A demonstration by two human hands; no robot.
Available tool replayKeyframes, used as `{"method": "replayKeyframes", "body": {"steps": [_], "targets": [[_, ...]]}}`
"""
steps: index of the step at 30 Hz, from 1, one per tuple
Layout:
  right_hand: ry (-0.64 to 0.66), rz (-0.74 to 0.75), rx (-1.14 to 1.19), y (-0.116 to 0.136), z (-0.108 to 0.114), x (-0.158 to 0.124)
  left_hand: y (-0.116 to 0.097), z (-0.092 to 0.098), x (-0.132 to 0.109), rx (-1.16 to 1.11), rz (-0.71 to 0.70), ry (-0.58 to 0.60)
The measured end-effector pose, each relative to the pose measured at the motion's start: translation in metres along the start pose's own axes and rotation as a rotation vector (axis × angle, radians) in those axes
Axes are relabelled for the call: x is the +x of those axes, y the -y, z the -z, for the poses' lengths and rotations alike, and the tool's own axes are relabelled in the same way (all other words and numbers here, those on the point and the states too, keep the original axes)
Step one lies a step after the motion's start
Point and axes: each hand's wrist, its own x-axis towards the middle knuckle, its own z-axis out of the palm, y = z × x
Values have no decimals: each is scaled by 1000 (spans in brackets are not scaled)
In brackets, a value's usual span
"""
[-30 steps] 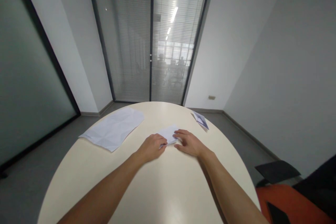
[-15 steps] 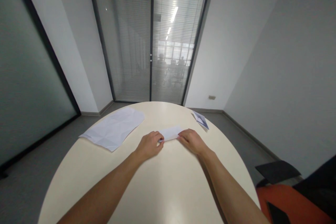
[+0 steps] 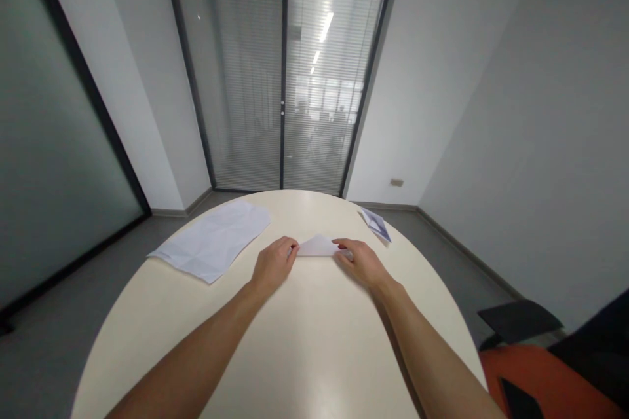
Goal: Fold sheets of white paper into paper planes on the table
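A small folded piece of white paper (image 3: 317, 247) lies between my two hands near the far middle of the table, its straight edge toward me and a low peak pointing away. My left hand (image 3: 275, 264) pinches its left end between thumb and fingers. At the right end my right hand (image 3: 360, 262) grips the paper, thumb below and fingers above. The fingers hide both ends of the paper.
The round cream table (image 3: 295, 353) fills the front. A large creased white sheet (image 3: 211, 239) lies at its left edge, and a folded paper piece (image 3: 376, 224) sits at the far right rim. An orange chair (image 3: 545, 373) stands to the right.
The paper has turned from slanted to level and now shows a peaked far side. My left hand has shifted slightly left and away from me; the right has barely moved.
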Motion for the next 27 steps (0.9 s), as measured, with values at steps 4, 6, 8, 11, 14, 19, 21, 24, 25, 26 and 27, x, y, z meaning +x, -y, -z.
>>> {"method": "replayKeyframes", "body": {"steps": [4,6,8,11,14,19,21,24,25,26,27], "targets": [[-80,-133,192,-8,-5,0,1,-1,1,-30,22,-84],[-118,-164,300,-12,-9,2,2,-3,1,-46,58,-111],[-140,-186,401,-15,-12,4,5,-6,1,-64,103,-129],[-188,-215,493,-15,-11,7,8,-8,1,-95,150,-148],[-243,-244,533,-12,-7,8,12,-10,2,-117,188,-167],[-222,-309,575,-9,-6,7,15,-12,4,-169,204,-193],[-195,-336,512,-11,-8,6,16,-12,4,-159,214,-162],[-153,-360,299,-13,-9,3,16,-13,3,-83,251,-77],[-127,-352,217,-14,-9,1,16,-12,2,-46,260,-44],[-98,-336,143,-14,-9,0,15,-12,1,-7,266,-12],[-70,-317,82,-13,-9,0,14,-11,0,33,263,19]]}}
